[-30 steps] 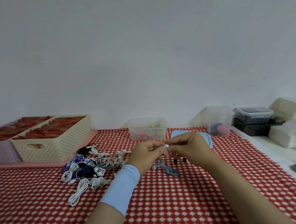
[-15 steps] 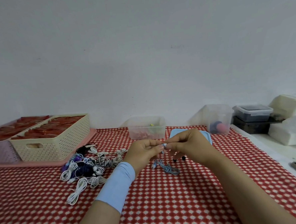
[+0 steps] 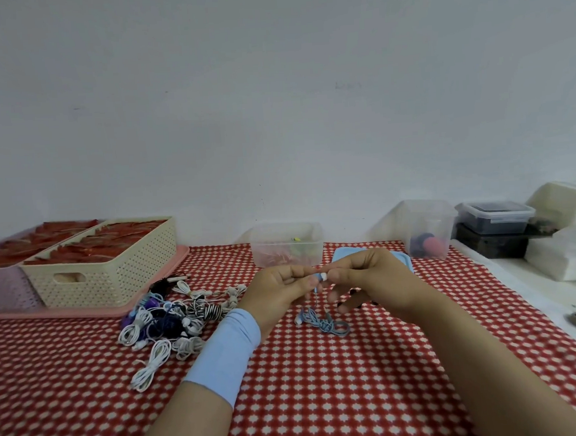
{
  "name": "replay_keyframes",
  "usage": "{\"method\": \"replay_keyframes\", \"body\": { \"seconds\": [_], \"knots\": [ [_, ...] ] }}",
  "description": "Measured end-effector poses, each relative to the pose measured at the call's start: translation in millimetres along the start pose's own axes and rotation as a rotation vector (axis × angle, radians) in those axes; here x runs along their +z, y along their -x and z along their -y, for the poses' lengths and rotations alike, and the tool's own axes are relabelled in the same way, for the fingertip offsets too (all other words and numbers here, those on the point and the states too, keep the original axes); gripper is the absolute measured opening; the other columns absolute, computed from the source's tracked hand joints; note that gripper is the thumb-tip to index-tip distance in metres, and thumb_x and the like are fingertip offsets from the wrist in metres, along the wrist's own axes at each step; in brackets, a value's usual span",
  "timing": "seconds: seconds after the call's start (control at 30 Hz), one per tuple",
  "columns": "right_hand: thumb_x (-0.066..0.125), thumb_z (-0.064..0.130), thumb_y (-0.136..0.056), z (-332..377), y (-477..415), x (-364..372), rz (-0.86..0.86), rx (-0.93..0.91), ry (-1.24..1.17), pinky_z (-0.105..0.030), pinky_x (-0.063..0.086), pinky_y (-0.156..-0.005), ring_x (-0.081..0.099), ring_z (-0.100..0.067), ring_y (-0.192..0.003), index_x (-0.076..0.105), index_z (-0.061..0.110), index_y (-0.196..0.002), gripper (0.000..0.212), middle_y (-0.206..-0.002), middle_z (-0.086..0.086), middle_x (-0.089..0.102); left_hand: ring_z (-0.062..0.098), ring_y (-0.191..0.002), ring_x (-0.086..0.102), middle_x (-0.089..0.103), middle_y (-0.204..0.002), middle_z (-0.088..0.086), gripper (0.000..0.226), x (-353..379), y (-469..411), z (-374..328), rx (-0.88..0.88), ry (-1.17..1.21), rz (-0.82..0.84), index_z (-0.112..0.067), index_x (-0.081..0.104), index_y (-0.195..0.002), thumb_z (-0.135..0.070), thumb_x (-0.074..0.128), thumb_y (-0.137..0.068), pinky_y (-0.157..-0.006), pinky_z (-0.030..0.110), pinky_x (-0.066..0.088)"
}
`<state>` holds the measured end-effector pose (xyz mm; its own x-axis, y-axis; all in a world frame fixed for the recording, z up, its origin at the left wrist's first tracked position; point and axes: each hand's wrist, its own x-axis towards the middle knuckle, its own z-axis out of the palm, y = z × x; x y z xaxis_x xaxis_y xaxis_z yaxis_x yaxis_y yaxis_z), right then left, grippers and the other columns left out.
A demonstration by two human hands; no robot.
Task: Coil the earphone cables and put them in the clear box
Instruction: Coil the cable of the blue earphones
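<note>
The blue earphone cable is held by its upper end above the bench, at the middle of the scene. The white earbud at that end is pinched between the thumb and forefinger of the right hand. The other fingers of this hand are loosely curled beneath it and hold nothing. The left hand is closed in a light pinch on the same end, just left of the earbud, with its fingertips almost touching those of the right hand.

From the pinch the cable hangs straight down, and the rest lies in a loose tangle on the bench directly below. The end is judged to be held high so that the cable is straightened by its own weight and a starting point for coiling is fixed. No coil is formed yet.

The clear box is set just beyond the hands, open at the top, so that a finished coil can be dropped in with a short reach. A pile of earphones is kept near left, within reach of the left hand.
</note>
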<state>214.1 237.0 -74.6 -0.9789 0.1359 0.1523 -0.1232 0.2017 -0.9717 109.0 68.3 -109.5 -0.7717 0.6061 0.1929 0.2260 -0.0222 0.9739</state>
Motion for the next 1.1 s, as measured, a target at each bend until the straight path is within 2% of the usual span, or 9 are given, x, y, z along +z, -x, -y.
{"method": "replay_keyframes", "body": {
  "seconds": [0.1,0.2,0.3,0.47,0.63,0.73,0.93,1.03,1.1],
  "knots": [
    [0.069,0.007,-0.091,0.1,1.0,-0.2,0.000,0.042,-0.005,-0.035,0.062,-0.062,0.070,-0.019,-0.070,0.077,-0.003,-0.100,0.016,-0.079,-0.013,0.075,0.016,-0.084,0.068,0.076,-0.090,0.006,0.014,0.1,0.5,-0.6,0.000,-0.002,0.022,-0.014,0.076,-0.100,-0.014,0.072,-0.087,-0.086,0.035,0.055],
    [0.074,0.010,-0.087,-0.3,0.7,0.3,0.002,0.076,-0.007,-0.035,0.061,-0.061,0.069,-0.021,-0.070,0.079,0.001,-0.098,0.015,-0.080,-0.019,0.074,0.011,-0.079,0.068,0.076,-0.088,0.005,0.014,0.1,1.8,-0.9,0.001,-0.003,0.039,-0.013,0.076,-0.099,-0.011,0.071,-0.086,-0.080,0.031,0.053],
    [0.073,0.011,-0.088,-0.4,1.0,1.0,0.011,0.096,-0.029,-0.033,0.059,-0.058,0.069,-0.019,-0.068,0.078,0.001,-0.098,0.015,-0.078,-0.014,0.074,0.007,-0.076,0.068,0.076,-0.088,0.002,0.013,-0.3,2.6,-1.1,0.013,-0.012,0.054,-0.014,0.076,-0.098,-0.010,0.071,-0.086,-0.079,0.029,0.052],
    [0.074,0.012,-0.087,-0.3,-0.1,4.1,-0.017,0.156,-0.104,-0.033,0.059,-0.055,0.067,-0.019,-0.066,0.077,0.001,-0.094,0.013,-0.081,-0.012,0.075,0.010,-0.088,0.072,0.077,-0.093,0.000,0.014,2.0,4.1,-4.0,0.057,-0.062,0.003,-0.020,0.075,-0.095,-0.009,0.072,-0.086,-0.087,0.028,0.056],
    [0.074,0.014,-0.084,-5.4,-4.3,3.1,-0.008,0.301,-0.216,-0.032,0.060,-0.055,0.066,-0.013,-0.062,0.076,0.007,-0.089,0.009,-0.075,-0.005,0.073,0.009,-0.090,0.072,0.077,-0.091,-0.004,0.019,7.7,5.9,-6.3,0.112,-0.082,-0.023,-0.026,0.074,-0.089,-0.007,0.072,-0.086,-0.084,0.023,0.056],
    [0.070,0.016,-0.089,-8.5,-6.2,3.3,0.015,0.353,-0.246,-0.032,0.060,-0.055,0.064,-0.013,-0.062,0.076,0.008,-0.091,0.010,-0.078,-0.002,0.074,0.008,-0.087,0.072,0.077,-0.091,-0.003,0.019,10.4,6.3,-6.4,0.110,-0.064,-0.032,-0.025,0.075,-0.090,-0.007,0.071,-0.087,-0.083,0.024,0.056],
    [0.072,0.020,-0.089,-8.9,-5.8,5.6,-0.067,0.208,-0.202,-0.031,0.058,-0.058,0.060,-0.014,-0.064,0.077,0.005,-0.104,0.022,-0.103,-0.008,0.077,0.007,-0.077,0.068,0.076,-0.087,0.005,0.016,17.4,5.5,-5.8,0.120,-0.045,-0.144,-0.025,0.077,-0.101,-0.018,0.070,-0.088,-0.088,0.032,0.056],
    [0.076,0.017,-0.086,-9.2,-5.9,5.0,-0.090,0.183,-0.177,-0.032,0.059,-0.059,0.060,-0.015,-0.062,0.078,0.004,-0.101,0.019,-0.098,-0.013,0.076,0.007,-0.074,0.066,0.076,-0.081,0.000,0.014,18.2,8.5,-9.2,0.079,0.023,-0.124,-0.031,0.079,-0.092,-0.033,0.078,-0.078,-0.084,0.030,0.057],
    [0.078,0.016,-0.084,-8.5,-6.7,6.7,-0.100,0.178,-0.170,-0.033,0.059,-0.059,0.060,-0.014,-0.059,0.078,0.003,-0.099,0.020,-0.091,-0.015,0.073,0.009,-0.072,0.064,0.073,-0.074,-0.004,0.020,17.3,8.2,-9.0,0.049,0.058,-0.127,-0.030,0.081,-0.090,-0.035,0.081,-0.071,-0.083,0.032,0.057]
  ]
}}
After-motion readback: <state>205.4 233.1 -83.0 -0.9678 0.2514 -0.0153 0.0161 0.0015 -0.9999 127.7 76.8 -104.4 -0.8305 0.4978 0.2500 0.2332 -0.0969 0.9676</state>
